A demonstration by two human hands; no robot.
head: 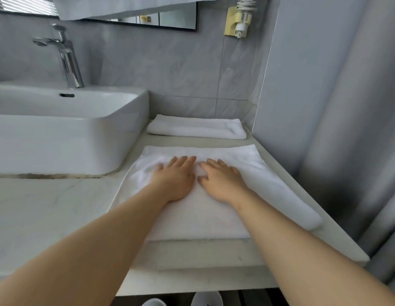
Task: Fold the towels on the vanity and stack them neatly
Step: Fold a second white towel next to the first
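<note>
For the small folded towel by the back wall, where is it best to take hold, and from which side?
Probably its near long edge, from the front: the folded towel lies lengthwise along the tiled wall, the sink close at its left end, so the front is open.

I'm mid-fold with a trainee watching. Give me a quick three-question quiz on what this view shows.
1. True or false: the left hand and right hand both lie flat, side by side, on the near towel.
2. The folded towel at the back lies: A) on the floor; B) on the counter, apart from the near towel; C) on top of the near towel.
3. Fill in: the faucet stands behind the ____.
Key: 1 true; 2 B; 3 sink.
</note>
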